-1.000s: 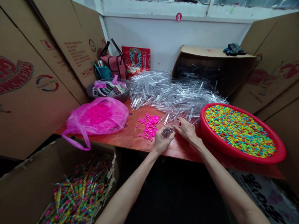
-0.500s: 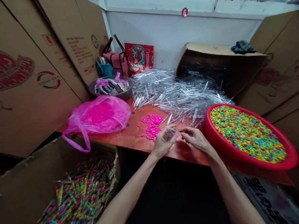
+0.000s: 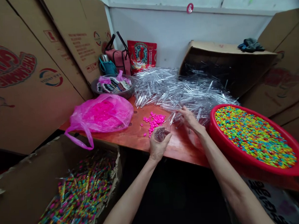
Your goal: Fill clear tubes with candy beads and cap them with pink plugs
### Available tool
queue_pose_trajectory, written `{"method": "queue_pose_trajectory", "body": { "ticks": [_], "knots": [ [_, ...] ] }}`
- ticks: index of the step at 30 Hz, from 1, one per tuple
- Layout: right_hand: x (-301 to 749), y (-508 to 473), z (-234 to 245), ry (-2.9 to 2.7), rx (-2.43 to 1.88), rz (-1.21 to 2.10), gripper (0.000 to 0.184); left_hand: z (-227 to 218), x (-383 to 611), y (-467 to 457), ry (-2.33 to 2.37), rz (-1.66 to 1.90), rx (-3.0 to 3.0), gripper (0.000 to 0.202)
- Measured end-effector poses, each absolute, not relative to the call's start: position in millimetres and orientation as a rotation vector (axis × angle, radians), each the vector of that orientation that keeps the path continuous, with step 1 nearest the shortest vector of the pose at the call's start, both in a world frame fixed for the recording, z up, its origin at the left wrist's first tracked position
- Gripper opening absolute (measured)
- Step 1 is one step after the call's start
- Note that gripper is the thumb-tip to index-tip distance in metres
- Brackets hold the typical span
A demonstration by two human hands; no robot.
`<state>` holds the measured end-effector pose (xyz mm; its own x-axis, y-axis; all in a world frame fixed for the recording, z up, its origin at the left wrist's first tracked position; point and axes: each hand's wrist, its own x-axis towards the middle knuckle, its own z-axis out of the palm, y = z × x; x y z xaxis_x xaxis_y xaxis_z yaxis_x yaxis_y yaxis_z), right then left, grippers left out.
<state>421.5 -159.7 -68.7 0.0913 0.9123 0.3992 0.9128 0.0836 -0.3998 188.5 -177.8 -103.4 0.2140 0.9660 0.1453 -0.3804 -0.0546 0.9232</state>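
Observation:
My left hand (image 3: 159, 146) is curled around a small bunch of clear plastic tubes (image 3: 161, 134), seen end-on between thumb and fingers. It is just in front of a scatter of pink candy-like pieces (image 3: 155, 120) on the orange table. Further forward and to the right, my right hand (image 3: 190, 120) reaches to the front edge of a big heap of clear plastic tubes (image 3: 183, 90). Its fingertips are drawn together on a clear tube there, though the exact grip is slightly blurred.
A red basin (image 3: 216, 130) of multicoloured pieces stands at the right. A pink plastic bag (image 3: 102, 114) lies on the left. Below it, a cardboard box (image 3: 26, 180) contains many filled tubes. Behind are a grey bowl (image 3: 125, 93), a bag (image 3: 120, 62) and an open carton (image 3: 211, 50).
My right hand has moved forward, away from the left hand, to the tube heap. My left hand has shifted slightly left and back, still around the tubes. The camera view has shifted a little.

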Motion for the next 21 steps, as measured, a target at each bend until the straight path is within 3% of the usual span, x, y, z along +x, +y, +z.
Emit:
{"method": "queue_pose_trajectory", "body": {
  "ticks": [3, 8, 13, 16, 21],
  "knots": [
    [430, -138, -82, -2.068, -1.762, -0.061, 0.038, -102, 181, -182, 0.693, 1.241, 0.966, 0.052],
    [434, -127, -78, -2.123, -1.737, -0.109, 0.027, -102, 173, -178, 0.657, 1.25, 0.807, 0.045],
    [426, -123, -62, -1.766, -1.78, -0.225, 0.022, -102, 173, -175, 0.659, 1.285, 0.721, 0.043],
    [413, -121, -55, -1.584, -1.959, -0.092, 0.022, -102, 175, -175, 0.674, 1.297, 0.714, 0.043],
    [380, -100, -59, -1.611, -2.432, 0.078, 0.049, -103, 176, -175, 0.693, 1.308, 0.725, 0.042]
  ]
}}
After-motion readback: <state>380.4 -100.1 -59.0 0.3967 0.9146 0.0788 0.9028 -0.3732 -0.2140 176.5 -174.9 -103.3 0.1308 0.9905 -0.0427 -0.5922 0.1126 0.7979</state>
